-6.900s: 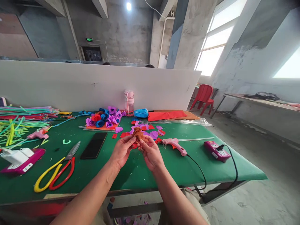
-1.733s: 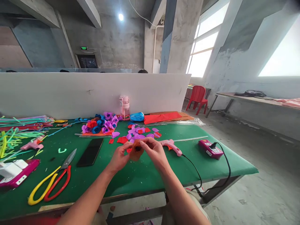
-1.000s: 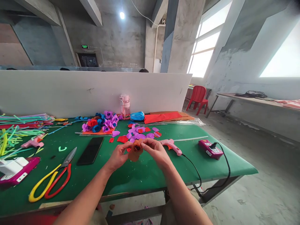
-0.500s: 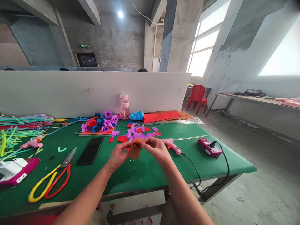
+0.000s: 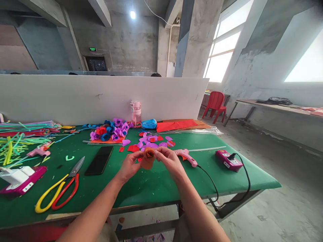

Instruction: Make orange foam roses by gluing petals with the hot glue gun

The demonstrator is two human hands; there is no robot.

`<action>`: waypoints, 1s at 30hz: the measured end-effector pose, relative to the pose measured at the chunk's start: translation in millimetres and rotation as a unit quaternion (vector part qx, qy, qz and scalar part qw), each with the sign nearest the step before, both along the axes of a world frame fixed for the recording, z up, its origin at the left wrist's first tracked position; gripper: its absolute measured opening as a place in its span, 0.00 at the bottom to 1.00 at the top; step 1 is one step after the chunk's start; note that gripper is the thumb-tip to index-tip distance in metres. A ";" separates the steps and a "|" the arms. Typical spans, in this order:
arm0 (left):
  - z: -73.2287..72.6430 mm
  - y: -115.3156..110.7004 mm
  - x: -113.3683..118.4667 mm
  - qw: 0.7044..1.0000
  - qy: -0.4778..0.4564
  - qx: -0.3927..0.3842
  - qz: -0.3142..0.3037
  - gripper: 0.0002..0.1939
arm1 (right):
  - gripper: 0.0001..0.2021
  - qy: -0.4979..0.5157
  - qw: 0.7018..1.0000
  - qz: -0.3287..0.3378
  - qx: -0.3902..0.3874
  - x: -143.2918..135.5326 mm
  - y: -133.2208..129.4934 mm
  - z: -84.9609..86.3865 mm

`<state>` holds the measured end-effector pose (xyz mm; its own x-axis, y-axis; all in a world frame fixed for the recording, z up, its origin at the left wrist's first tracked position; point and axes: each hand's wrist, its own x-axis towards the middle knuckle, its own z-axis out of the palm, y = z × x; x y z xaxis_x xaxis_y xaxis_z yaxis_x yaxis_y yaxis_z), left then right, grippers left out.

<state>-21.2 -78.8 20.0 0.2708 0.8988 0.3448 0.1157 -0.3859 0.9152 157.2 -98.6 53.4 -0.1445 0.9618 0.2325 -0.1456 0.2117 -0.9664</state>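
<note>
An orange-brown paper flower (image 5: 147, 161) with a dark rolled centre is held up over the green table (image 5: 136, 191). My left hand (image 5: 130, 165) pinches its left side between thumb and fingers. From the right, my right hand (image 5: 169, 159) grips the flower's upper edge with thumb and forefinger. Purple petals (image 5: 148, 145) and red petals (image 5: 133, 148) lie loose just beyond my hands. A pink hot glue gun (image 5: 188, 156) rests to the right of my right hand, its nozzle end partly hidden behind that hand.
Finished paper flowers (image 5: 117, 130) sit in a pile at the back. Scissors (image 5: 63, 188), a black phone (image 5: 99, 160), a second glue gun (image 5: 39, 150) and pipe cleaners (image 5: 22, 144) lie left. A power strip (image 5: 228, 160) with a cord stands right. A pink bottle (image 5: 136, 112) stands before the white board (image 5: 108, 97).
The whole view has shifted slightly, so the scene sits a little further right. Both hands keep hold of the flower, with only a very slight change in its position.
</note>
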 end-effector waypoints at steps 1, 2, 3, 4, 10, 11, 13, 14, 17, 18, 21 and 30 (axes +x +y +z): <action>0.3 -0.5 -0.1 1.000 0.003 0.001 -0.009 0.12 | 0.15 -0.003 1.000 0.004 0.000 -0.6 -0.3 -0.4; 0.4 -1.0 -0.3 1.000 0.004 0.002 -0.018 0.12 | 0.15 -0.005 1.000 0.005 0.000 -1.1 -0.5 -0.8; 0.3 -1.4 -0.6 1.000 0.004 0.003 -0.027 0.12 | 0.15 -0.005 1.000 0.005 0.000 -1.3 -0.4 -1.3; 0.2 -1.7 -0.9 0.999 0.004 0.004 -0.033 0.12 | 0.15 -0.006 1.000 0.006 -0.001 -1.3 0.0 -1.9; -0.3 -3.4 -1.5 0.999 -0.008 0.008 -0.040 0.14 | 0.14 -0.022 1.000 -0.008 0.010 -0.1 2.5 -6.1; -0.1 -3.6 -1.5 0.999 -0.009 0.008 -0.042 0.14 | 0.13 -0.038 0.999 -0.025 0.022 -0.1 2.3 -6.4; 0.7 -3.9 -1.3 0.999 -0.008 0.006 -0.048 0.14 | 0.10 -0.082 0.993 -0.066 0.057 -0.5 1.3 -6.4; 1.3 -4.2 -1.2 0.999 -0.006 0.004 -0.051 0.15 | 0.09 -0.104 0.988 -0.086 0.076 -0.7 0.6 -6.1; 3.2 -5.0 -0.8 0.999 0.004 -0.001 -0.052 0.15 | 0.08 -0.140 0.977 -0.119 0.106 -1.4 -0.8 -5.2; 3.8 -5.3 -0.7 0.999 0.006 -0.002 -0.050 0.15 | 0.08 -0.140 0.978 -0.120 0.103 -1.6 -0.9 -5.0; 4.8 -6.0 -0.5 0.999 0.007 -0.001 -0.048 0.15 | 0.11 -0.124 0.984 -0.105 0.078 -1.2 -0.1 -5.4; 5.2 -5.3 4.7 0.993 -0.098 -0.058 -0.019 0.16 | 0.17 -0.038 0.987 -0.150 0.034 3.3 6.7 -11.8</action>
<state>-16.5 -84.1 25.2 0.2442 0.9257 0.2888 -0.0816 -0.2772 0.9573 160.5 -91.9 41.6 0.1254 0.9462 0.2984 0.0066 0.3000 -0.9539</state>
